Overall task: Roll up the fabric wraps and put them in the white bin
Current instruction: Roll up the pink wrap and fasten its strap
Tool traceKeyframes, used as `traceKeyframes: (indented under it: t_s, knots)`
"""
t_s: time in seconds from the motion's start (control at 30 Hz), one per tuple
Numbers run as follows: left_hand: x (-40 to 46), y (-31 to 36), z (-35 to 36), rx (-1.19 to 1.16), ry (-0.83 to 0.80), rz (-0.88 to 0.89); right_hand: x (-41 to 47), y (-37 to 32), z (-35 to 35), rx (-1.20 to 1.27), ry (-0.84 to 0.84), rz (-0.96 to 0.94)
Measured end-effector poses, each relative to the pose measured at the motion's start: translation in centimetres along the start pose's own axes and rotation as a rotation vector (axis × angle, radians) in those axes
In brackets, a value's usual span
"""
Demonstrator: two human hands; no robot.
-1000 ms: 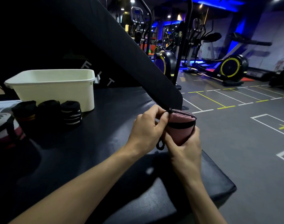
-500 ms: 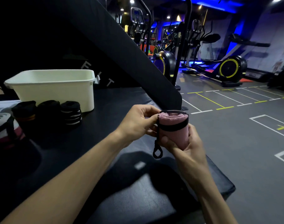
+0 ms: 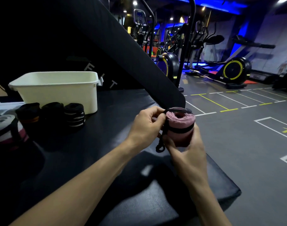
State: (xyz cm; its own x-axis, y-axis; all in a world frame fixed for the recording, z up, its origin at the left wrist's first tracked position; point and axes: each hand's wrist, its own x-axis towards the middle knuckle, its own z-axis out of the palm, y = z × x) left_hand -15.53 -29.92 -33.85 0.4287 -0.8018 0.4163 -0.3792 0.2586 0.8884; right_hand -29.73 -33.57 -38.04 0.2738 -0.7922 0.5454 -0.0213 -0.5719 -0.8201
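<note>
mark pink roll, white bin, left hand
pink roll [image 3: 182,136]: head view, side of roll below black band
white bin [image 3: 61,93]: head view, front wall
left hand [image 3: 147,124]: head view, back of hand

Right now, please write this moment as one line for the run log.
step: securing roll | left hand: pinches black strap | right hand: grips pink wrap | white bin: roll not in
</note>
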Motion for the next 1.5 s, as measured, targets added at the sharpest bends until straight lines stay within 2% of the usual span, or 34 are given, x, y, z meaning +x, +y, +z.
traceKeyframes:
  t_s: [0.13, 0.3, 0.5, 0.93, 1.27, 1.4, 1.5]
  knots:
    - [-0.4, -0.5, 1.3, 0.088, 0.012, 0.034, -0.2, 0.1, 0.1, 0.069, 0.085, 0.081]
    - [-0.1, -0.2, 0.7, 0.051, -0.125, 0.066, 0.0, 0.2, -0.7, 0.103, 0.079, 0.087]
    - [0.4, 0.0, -0.9, 0.093, -0.19, 0.101, 0.1, 0.4, -0.9, 0.104, -0.034, 0.055]
    - [0.9, 0.3, -4.1, -0.012, -0.312, 0.004, 0.7, -0.3, -1.3, 0.117, -0.283, -0.049]
    - [0.8, 0.6, -4.8, -0.025, -0.397, 0.048, -0.4, -0.8, -2.2, 0.157, -0.54, 0.058]
    - [0.7, 0.8, -4.9, -0.029, -0.374, 0.005, -1.2, -0.8, -1.1, 0.166, -0.446, 0.071]
    - [0.9, 1.0, -5.2, -0.095, -0.335, -0.078, -0.9, -0.8, -0.6, 0.305, -0.338, 0.112]
